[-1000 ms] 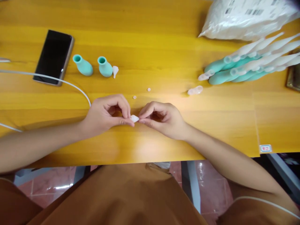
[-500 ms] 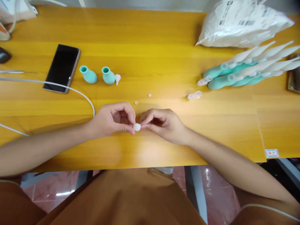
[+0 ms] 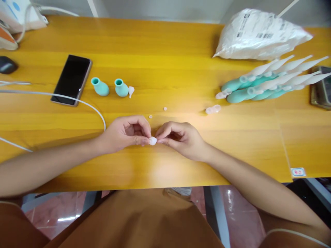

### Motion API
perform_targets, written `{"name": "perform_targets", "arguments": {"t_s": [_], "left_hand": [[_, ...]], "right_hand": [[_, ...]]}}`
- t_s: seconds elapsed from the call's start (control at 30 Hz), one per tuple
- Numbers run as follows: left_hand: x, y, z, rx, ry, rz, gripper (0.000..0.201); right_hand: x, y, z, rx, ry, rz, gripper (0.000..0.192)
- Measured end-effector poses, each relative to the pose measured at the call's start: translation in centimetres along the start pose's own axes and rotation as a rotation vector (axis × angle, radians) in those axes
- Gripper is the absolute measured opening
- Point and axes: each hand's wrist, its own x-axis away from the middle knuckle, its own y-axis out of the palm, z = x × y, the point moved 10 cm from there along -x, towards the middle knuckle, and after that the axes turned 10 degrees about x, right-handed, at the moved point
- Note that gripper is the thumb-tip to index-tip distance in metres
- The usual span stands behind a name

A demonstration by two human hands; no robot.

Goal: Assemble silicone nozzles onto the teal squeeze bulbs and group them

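Between my two hands is a small white rounded plastic piece (image 3: 153, 141). My left hand (image 3: 126, 134) pinches its left side with thumb and fingertips. From the right, my right hand (image 3: 181, 139) holds its other end in a pinch; the fingertips partly cover it. Just beyond my fingers lie a tiny pale ring (image 3: 150, 116) and a tiny pale disc (image 3: 165, 109). Farther left are two teal rubber bulbs, a left bulb (image 3: 100, 87) and a right bulb (image 3: 121, 89), with open necks. A small white funnel-shaped piece (image 3: 131, 91) touches the right bulb.
At the right lie several teal bulbs (image 3: 236, 96) with long white tapered nozzles (image 3: 287, 79). Near them is a translucent pink piece (image 3: 213, 109). A white plastic bag (image 3: 261, 36) sits behind. Toward the left are a phone (image 3: 72, 79), a white cable (image 3: 85, 101) and a black mouse (image 3: 7, 64).
The view has tilted slightly, so the table appears lower. Both hands still pinch the white piece, which has turned a little and now shows a more pointed right end.
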Motion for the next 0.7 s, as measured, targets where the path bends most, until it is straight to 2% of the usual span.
{"name": "perform_targets", "arguments": {"t_s": [0.57, 0.7], "left_hand": [[-0.02, 0.16, 0.58, -0.096, 0.044, 0.004, 0.033], [0.0, 0.25, 0.62, -0.087, 0.051, 0.001, 0.029]], "right_hand": [[0.02, -0.04, 0.27, 0.032, 0.016, 0.001, 0.024], [0.0, -0.03, 0.23, 0.032, 0.018, -0.003, 0.022]]}}
